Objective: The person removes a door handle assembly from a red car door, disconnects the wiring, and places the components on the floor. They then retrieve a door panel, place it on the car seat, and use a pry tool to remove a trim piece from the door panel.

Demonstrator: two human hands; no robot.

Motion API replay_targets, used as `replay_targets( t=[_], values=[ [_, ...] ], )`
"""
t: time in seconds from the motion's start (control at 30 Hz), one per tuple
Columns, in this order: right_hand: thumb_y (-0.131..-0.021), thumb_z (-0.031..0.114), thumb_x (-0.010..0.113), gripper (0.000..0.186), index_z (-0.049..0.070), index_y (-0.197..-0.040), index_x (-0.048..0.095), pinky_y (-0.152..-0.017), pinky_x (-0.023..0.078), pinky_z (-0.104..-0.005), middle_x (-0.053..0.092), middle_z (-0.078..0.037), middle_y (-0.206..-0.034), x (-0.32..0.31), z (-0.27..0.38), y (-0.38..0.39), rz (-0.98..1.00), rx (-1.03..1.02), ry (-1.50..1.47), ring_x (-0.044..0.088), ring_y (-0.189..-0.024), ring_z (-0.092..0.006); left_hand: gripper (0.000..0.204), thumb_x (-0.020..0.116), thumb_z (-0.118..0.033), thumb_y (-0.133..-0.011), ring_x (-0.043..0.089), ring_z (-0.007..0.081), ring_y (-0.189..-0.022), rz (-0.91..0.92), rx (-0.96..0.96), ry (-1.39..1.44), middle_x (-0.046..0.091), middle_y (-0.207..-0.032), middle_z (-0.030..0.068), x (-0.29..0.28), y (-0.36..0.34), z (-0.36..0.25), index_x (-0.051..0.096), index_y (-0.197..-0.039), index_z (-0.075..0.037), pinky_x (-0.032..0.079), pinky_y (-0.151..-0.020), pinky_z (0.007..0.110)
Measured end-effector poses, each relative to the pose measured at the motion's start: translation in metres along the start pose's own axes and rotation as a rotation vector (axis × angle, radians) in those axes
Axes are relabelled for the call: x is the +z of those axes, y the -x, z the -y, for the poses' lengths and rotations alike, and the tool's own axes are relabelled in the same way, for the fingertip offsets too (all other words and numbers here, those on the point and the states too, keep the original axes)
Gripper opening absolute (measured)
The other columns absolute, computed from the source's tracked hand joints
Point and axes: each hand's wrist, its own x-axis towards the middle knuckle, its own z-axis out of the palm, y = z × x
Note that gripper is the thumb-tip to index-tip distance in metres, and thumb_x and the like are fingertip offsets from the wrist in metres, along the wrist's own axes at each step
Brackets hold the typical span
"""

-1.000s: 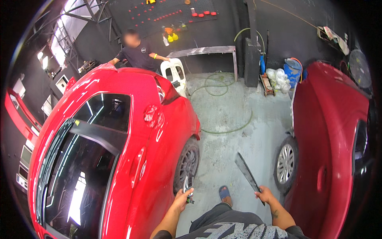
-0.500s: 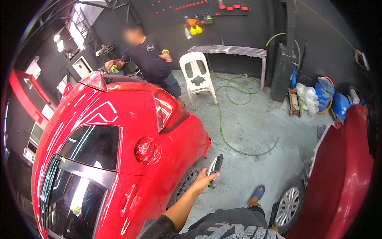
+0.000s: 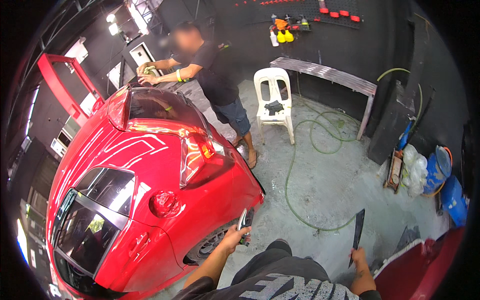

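Observation:
My left hand [image 3: 232, 239] is closed around a small black and white handheld tool with a touch of green [image 3: 243, 222], beside the rear wheel [image 3: 207, 246] of a red car [image 3: 210, 212]. I cannot make out the tool's exact kind. At the lower right, my right hand [image 3: 358, 257] grips one end of a long, flat black strip [image 3: 358, 228], which points up and away over the floor. The car has a wrinkled red fuel-flap area [image 3: 166, 203] and a glossy tail light [image 3: 191, 159].
Another person [image 3: 216, 70] stands at the car's rear, both hands at its top edge with a yellowish cloth [image 3: 149, 70]. A white plastic chair [image 3: 273, 102], a bench [image 3: 325, 75] and a green hose [image 3: 290, 192] lie beyond. A dark red car panel [image 3: 425, 265] is at the right.
My right hand has come into view holding the black strip. My view has shifted, and my left hand still holds the tool. The other person now has both hands at the car.

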Motion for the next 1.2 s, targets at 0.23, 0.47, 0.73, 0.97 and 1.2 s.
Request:
replay_targets(
  t=[0.23, 0.47, 0.73, 0.97, 1.2],
  values=[
    [-0.100, 0.003, 0.068, 0.021, -0.005, -0.117, 0.060, -0.059, 0.054, -0.0370, 0.071, -0.012, -0.085, 0.065, 0.241, -0.150, 0.159, -0.264, 0.023, 0.069, -0.066, -0.0214, 0.057, 0.084, -0.034, -0.093, 0.072, 0.0222, -0.085, -0.014, 0.017, -0.003, 0.067, -0.108, 0.0120, 0.063, -0.105, -0.059, 0.055, -0.129, -0.001, 0.057, -0.071, 0.039],
    [-0.096, 0.008, 0.073, 0.025, -0.005, -0.116, 0.067, -0.069, 0.059, -0.0437, 0.076, -0.020, -0.091, 0.056, 0.263, -0.278, 0.187, -0.398, 0.648, 0.077, -0.076, -0.0286, 0.059, 0.086, -0.034, -0.091, 0.071, 0.0200, -0.085, 0.075, 0.125, 0.060, 0.069, -0.106, 0.0098, 0.130, -0.258, -0.196, 0.057, -0.130, 0.000, 0.056, -0.070, 0.036],
    [-0.084, 0.023, 0.075, 0.015, 0.009, -0.088, 0.076, -0.055, 0.049, -0.0573, 0.065, -0.012, -0.063, -0.020, 0.148, -0.316, 0.361, -1.108, 1.159, 0.066, -0.058, -0.0378, 0.072, 0.090, -0.042, -0.086, 0.070, 0.0185, -0.082, 0.214, 0.162, -0.240, 0.070, -0.104, 0.0102, 0.244, -0.392, -0.345, 0.056, -0.131, 0.004, 0.055, -0.070, 0.034],
    [-0.089, 0.041, 0.081, 0.034, 0.009, -0.098, 0.076, -0.074, 0.058, -0.0516, 0.078, -0.018, -0.088, 0.005, 0.245, -0.429, 0.270, -0.190, 0.815, 0.075, -0.081, -0.0396, 0.060, 0.087, -0.040, -0.091, 0.065, 0.0161, -0.078, 0.145, -0.057, -0.040, 0.066, -0.097, 0.0065, 0.353, -0.529, -0.392, 0.058, -0.126, -0.001, 0.053, -0.068, 0.034],
    [-0.090, 0.036, 0.082, 0.035, 0.003, -0.100, 0.074, -0.076, 0.058, -0.0453, 0.077, -0.015, -0.083, -0.029, 0.430, -0.621, 0.148, 0.073, 0.484, 0.077, -0.081, -0.0347, 0.065, 0.090, -0.046, -0.085, 0.064, 0.0158, -0.086, 0.095, -0.081, -0.212, 0.065, -0.099, 0.0065, 0.523, -0.653, -0.517, 0.057, -0.122, -0.004, 0.051, -0.071, 0.037]
  ],
)
